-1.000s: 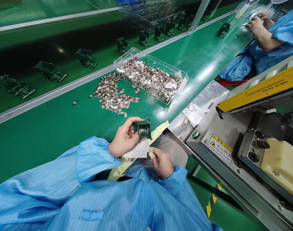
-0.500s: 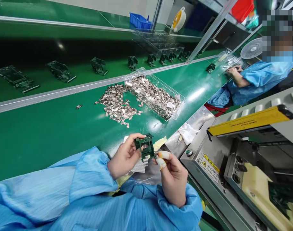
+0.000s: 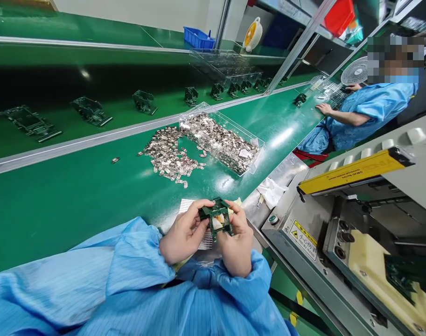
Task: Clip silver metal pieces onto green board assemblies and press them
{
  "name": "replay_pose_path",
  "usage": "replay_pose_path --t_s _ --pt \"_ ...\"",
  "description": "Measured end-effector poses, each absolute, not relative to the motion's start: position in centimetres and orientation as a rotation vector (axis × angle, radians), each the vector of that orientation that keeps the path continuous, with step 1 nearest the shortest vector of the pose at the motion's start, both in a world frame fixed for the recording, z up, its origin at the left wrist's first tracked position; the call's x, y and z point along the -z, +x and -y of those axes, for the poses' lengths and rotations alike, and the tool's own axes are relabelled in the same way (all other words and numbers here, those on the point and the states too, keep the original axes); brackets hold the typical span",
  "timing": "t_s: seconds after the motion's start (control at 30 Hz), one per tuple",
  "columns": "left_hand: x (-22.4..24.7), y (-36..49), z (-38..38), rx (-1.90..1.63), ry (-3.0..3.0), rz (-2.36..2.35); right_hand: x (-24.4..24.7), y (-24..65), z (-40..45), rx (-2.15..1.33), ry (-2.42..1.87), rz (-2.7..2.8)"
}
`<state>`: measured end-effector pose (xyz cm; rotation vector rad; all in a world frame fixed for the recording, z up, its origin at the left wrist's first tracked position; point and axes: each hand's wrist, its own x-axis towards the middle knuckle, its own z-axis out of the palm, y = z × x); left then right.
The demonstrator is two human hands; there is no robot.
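A dark green frame-shaped part (image 3: 218, 207) is held between both hands near the table's front edge. My left hand (image 3: 183, 235) grips its left side with thumb and fingers. On the right side, my right hand (image 3: 238, 238) is closed on the same part, and its white-covered fingertips show through the part's opening. Beyond the hands lies a loose pile of small metal pieces (image 3: 171, 154) on the green table (image 3: 76, 205). A clear plastic tray (image 3: 263, 149) full of similar pieces stands beside the pile.
Several green parts (image 3: 90, 111) stand along the dark green strip behind the metal rail (image 3: 59, 150). A machine with a yellow bar (image 3: 352, 173) is at the right. A white cloth (image 3: 271, 191) lies beside it. A person in blue (image 3: 373, 112) sits at the far right.
My right hand has moved left and up against the green part, its covered fingertips now inside the opening. The part has turned a little. The other person's hands have moved apart.
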<state>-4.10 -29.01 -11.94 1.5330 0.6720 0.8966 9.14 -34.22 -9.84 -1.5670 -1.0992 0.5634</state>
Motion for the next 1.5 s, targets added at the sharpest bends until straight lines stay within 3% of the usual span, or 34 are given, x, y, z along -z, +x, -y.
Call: replay_pose_path --t_s 0.37,0.57,0.7,0.87,1.0,1.17,1.33,1.5 --pt "12.4 -4.0 30.1 -0.885 1.475 -0.621 12.1 7.5 35.2 -0.546 -1.34 0.817" --pt "11.6 -4.2 30.2 -0.803 1.473 -0.64 12.7 7.8 35.5 -0.819 -1.104 0.65" --pt "9.1 -4.1 29.7 -0.724 1.507 -0.655 10.9 11.0 37.2 -0.917 -1.113 0.903" --pt "5.4 -1.0 29.4 -0.351 1.707 -0.457 8.2 15.7 42.1 -0.662 -1.296 1.227" --pt "2.0 6.2 28.6 0.009 1.756 0.069 6.8 20.1 48.7 -0.368 -1.418 1.009" --pt "-0.7 19.1 31.3 -0.322 2.221 0.196 5.7 27.1 57.0 0.405 -1.345 0.348" --pt "-0.8 27.4 35.5 -0.312 2.229 0.104 5.5 31.4 59.4 0.336 -1.311 0.235" --pt "-1.3 26.7 34.3 -0.415 1.968 -0.015 4.7 34.0 57.6 0.276 -1.465 0.476"
